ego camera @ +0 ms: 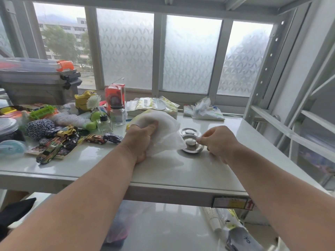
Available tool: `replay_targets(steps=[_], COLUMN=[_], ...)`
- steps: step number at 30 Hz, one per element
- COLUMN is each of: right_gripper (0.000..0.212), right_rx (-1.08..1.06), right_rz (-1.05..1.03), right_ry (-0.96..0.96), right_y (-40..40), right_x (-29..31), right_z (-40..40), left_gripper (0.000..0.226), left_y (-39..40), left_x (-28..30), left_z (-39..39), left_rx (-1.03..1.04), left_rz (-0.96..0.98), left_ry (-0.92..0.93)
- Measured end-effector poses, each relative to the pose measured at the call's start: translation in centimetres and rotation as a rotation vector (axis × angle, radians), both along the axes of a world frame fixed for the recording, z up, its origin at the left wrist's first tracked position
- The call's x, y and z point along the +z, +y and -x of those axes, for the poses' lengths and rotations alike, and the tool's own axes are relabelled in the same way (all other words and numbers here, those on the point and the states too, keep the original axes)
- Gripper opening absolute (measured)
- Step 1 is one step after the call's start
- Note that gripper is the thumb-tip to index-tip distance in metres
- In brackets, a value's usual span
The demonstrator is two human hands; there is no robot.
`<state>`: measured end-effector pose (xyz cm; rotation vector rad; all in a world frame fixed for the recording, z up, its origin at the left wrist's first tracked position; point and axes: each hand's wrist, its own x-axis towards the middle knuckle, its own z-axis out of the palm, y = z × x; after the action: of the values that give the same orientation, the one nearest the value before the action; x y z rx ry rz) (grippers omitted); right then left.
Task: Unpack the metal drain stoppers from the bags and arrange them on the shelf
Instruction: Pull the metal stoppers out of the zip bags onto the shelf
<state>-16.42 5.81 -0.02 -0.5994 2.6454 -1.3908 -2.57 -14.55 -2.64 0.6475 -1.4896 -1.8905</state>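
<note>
Here a glossy white shelf [181, 171] fronts frosted windows [192, 55]. Two round steel drain stoppers [190, 142] sit mid-shelf; left hand [139, 138] grips a bag [163, 127], right hand [217, 142] pinches the nearer stopper's rim.

Two drain stoppers [191, 142] beside crumpled bag [159, 131]

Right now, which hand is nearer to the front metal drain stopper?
Right. The right hand touches the front stopper from its right side; the left hand grips the white bag beside it.

left hand [141, 136]: fist closed, thumb up, arm outstretched
right hand [220, 140]: fingers pinched together, knuckles up
</note>
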Motion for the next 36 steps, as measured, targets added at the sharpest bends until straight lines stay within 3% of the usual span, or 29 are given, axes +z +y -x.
replay_targets(steps=[2, 4, 8, 12, 14, 16, 21, 27, 31, 36], right_gripper=[0.014, 0.012, 0.009, 0.010, 0.014, 0.022, 0.028, 0.040, 0.035, 0.029], right_rx=[0.023, 0.142, 0.294, 0.320, 0.346, 0.353, 0.422, 0.453, 0.444, 0.426], right_rz=[0.024, 0.189, 0.514, 0.657, 0.689, 0.697, 0.668, 0.677, 0.659, 0.664], right_ry=[0.082, -0.055, -0.427, -0.634, -0.683, -0.711, -0.707, -0.713, -0.710, -0.695], right_y=[-0.3, -1.1, -3.3, -3.9, -3.8, -3.7, -3.2, -3.6, -3.8, -3.5], right_x=[0.5, 0.8, 0.3, -0.2, -0.1, -0.1, -0.1, -0.5, -0.5, -0.5], right_z=[-1.0, -2.2, -3.4, -3.1, -3.2, -3.3, -3.7, -3.9, -3.7, -3.5], left_gripper=[0.012, 0.007, 0.009, 0.052, 0.038, 0.024, 0.045, 0.039, 0.045, 0.053], left_y=[0.0, -0.1, 0.3, 0.2, 0.2, -0.1, -0.4, -0.2, 0.1, -0.4], left_x=[0.0, -0.1, 0.3, 0.4, 0.5, 0.4, 0.1, 0.3, 0.4, 0.0], left_z=[-0.1, -0.1, -0.7, -1.2, -1.2, -1.0, -0.9, -1.1, -1.1, -0.8], left_rx=[-0.041, -0.099, -0.222, -0.289, -0.292, -0.278, -0.351, -0.440, -0.502, -0.396], left_rz=[-0.018, -0.058, -0.088, -0.120, -0.119, -0.117, -0.216, -0.211, -0.231, -0.198], left_ry=[0.030, 0.057, 0.125, 0.167, 0.158, 0.126, 0.152, 0.156, 0.142, 0.043])
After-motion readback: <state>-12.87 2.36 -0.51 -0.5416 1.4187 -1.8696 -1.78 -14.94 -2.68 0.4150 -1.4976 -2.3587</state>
